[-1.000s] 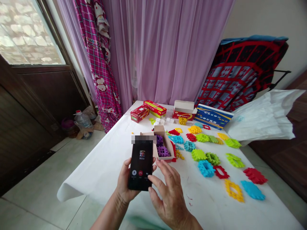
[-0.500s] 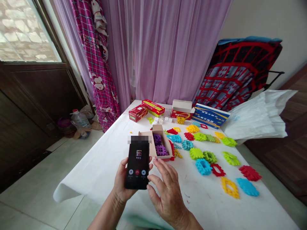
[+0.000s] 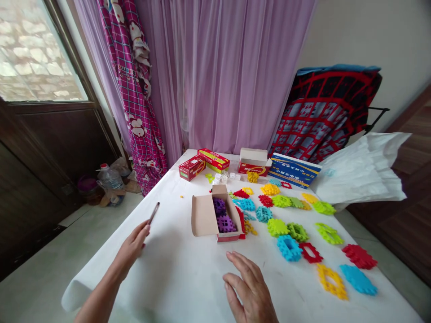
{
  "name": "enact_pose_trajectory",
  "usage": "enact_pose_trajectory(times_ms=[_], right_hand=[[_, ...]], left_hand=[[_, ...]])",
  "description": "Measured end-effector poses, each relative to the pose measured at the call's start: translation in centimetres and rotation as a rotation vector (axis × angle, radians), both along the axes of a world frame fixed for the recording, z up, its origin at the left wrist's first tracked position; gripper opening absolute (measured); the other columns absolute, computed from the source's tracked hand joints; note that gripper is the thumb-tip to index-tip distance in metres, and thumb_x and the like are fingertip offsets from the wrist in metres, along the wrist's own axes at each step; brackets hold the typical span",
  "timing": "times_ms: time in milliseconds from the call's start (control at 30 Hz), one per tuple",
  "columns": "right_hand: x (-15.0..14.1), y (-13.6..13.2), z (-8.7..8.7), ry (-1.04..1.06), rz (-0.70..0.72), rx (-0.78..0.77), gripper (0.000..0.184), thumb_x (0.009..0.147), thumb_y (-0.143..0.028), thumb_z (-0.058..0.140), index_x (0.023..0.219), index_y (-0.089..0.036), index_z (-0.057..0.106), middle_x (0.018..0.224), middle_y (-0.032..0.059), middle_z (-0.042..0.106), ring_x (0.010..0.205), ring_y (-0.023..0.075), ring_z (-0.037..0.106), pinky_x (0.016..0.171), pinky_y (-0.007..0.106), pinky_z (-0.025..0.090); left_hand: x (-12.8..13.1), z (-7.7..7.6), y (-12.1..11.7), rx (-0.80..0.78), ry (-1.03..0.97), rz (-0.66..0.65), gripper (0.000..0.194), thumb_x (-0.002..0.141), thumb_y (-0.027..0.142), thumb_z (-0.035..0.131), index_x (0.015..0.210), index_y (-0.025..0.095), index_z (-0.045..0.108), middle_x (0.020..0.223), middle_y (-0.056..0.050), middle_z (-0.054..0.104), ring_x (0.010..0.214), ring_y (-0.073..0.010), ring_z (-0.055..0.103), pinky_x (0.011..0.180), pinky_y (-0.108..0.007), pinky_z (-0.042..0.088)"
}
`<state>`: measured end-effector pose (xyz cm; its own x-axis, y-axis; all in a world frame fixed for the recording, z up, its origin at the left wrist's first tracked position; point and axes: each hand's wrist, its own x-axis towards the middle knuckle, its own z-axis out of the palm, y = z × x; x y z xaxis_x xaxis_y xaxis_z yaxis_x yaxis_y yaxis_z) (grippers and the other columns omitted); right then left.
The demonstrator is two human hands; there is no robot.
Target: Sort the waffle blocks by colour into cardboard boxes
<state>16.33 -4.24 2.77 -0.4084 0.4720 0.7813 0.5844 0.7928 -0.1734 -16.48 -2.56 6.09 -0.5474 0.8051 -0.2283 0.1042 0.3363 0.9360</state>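
Note:
Turned edge-on, a dark smartphone (image 3: 154, 212) is pinched in my left hand (image 3: 134, 242) above the left side of the white table; its screen is out of sight. My right hand (image 3: 249, 287) hovers over the table near the front, fingers apart, holding nothing. Just beyond it stands an open cardboard box (image 3: 204, 217) with its flap folded out to the left. Purple interlocking plastic pieces (image 3: 225, 223) lie inside the box. To the right, blue (image 3: 288, 248), red (image 3: 310, 253) and yellow (image 3: 332, 281) pieces are spread on the tabletop.
Red boxes (image 3: 192, 168) and a blue box (image 3: 295, 170) stand along the table's back edge. White cube pieces (image 3: 232, 176) lie before them. A white plastic bag (image 3: 363, 168) bulges at the right. The tablecloth (image 3: 81, 280) hangs over the left edge.
My left hand has moved left with the phone and turned it edge-on, away from the box. My right hand has drawn down and slightly right, apart from the phone.

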Motion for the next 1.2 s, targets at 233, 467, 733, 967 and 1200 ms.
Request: enact_pose_trajectory(times_ms=[233,467,733,967,1200], right_hand=[[1.1,1.0,-1.8,-0.013,-0.056,0.033,0.015,0.085,-0.015,0.051,0.088,-0.022,0.064,0.116,0.0079,0.066,0.106,0.0211,0.063,0.082,0.032,0.055],[1.8,1.2,-3.6,-0.038,-0.068,0.039,0.015,0.085,-0.015,0.051,0.089,-0.021,0.064,0.114,0.0087,0.067,0.105,0.0209,0.063,0.081,0.032,0.055],[2.6,0.7,-5.0,-0.044,-0.111,0.002,0.015,0.086,-0.015,0.051,0.09,-0.021,0.064,0.115,0.0091,0.067,0.105,0.0219,0.063,0.08,0.034,0.056],[3.5,2.2,-4.3,0.05,-0.2,-0.104,0.017,0.088,-0.019,0.051,0.1,-0.022,0.063,0.111,0.0097,0.069,0.099,0.023,0.067,0.08,0.037,0.058],[2.7,9.8,-1.3,0.312,-0.273,-0.627,0.034,0.09,-0.037,0.048,0.117,-0.019,0.058,0.108,0.012,0.071,0.089,0.0215,0.071,0.069,0.032,0.059]], left_hand=[[1.6,1.1,-3.6,0.14,-0.47,-0.114,0.067,0.079,0.06,0.054,0.132,0.02,0.051,0.126,-0.013,0.064,0.111,-0.0333,0.06,0.088,-0.046,0.051],[-1.4,-1.5,-0.7,-0.219,1.045,-0.197,0.053,0.088,0.047,0.04,0.131,0.02,0.052,0.133,-0.019,0.053,0.114,-0.0399,0.052,0.091,-0.052,0.04],[-2.9,-3.7,0.7,-0.415,1.25,-0.137,0.055,0.094,0.048,0.026,0.137,0.017,0.043,0.135,-0.023,0.047,0.118,-0.0389,0.051,0.089,-0.047,0.039],[-3.7,-4.1,1.0,-0.421,1.177,-0.151,0.057,0.092,0.051,0.029,0.135,0.016,0.046,0.137,-0.024,0.046,0.122,-0.041,0.048,0.097,-0.053,0.034],[6.8,-5.0,0.4,0.124,0.569,-0.398,0.047,0.076,0.048,0.062,0.114,0.021,0.065,0.13,-0.018,0.059,0.123,-0.0372,0.051,0.107,-0.05,0.032]])
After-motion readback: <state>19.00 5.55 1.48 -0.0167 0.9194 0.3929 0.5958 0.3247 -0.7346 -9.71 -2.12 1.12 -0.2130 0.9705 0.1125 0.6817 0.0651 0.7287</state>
